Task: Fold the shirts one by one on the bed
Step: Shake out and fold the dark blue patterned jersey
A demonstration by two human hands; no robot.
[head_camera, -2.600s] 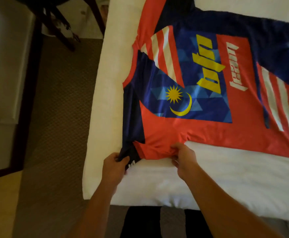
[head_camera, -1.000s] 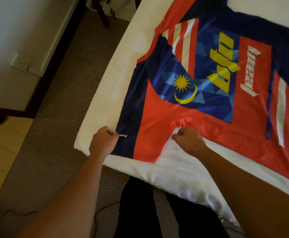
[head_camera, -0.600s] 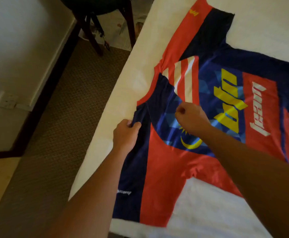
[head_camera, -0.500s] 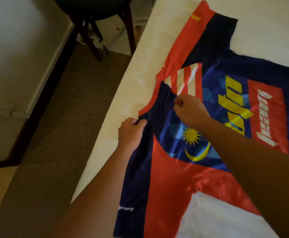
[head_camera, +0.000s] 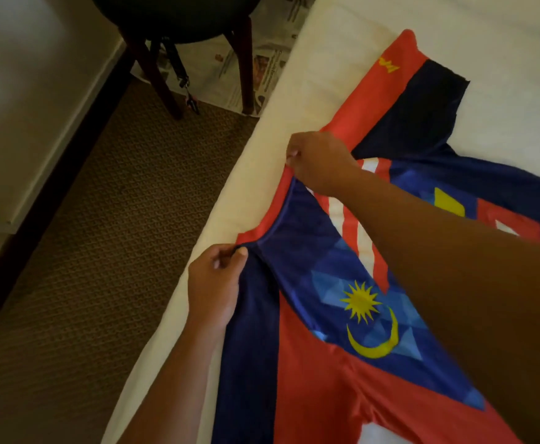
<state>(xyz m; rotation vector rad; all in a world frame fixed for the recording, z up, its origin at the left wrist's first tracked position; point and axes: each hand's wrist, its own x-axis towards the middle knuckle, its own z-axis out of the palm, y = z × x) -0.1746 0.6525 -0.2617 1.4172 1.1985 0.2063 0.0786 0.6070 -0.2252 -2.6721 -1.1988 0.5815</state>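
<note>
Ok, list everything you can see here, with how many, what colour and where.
shirt: one, red and navy with yellow star and crescent, spread flat on the bed.
bed: one, white, right side of view.
chair: one, dark, on the floor at top left.
newspaper: several sheets, under the chair beside the bed.
carpet: brown, left of the bed.
left hand: pinches the collar's near end.
right hand: pinches the collar's far end.

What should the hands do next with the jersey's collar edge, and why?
Probably pull the collar taut and lay it flat. The left hand and right hand each pinch an end of the neckline of the jersey, which lies spread, unfolded, on the bed.
</note>
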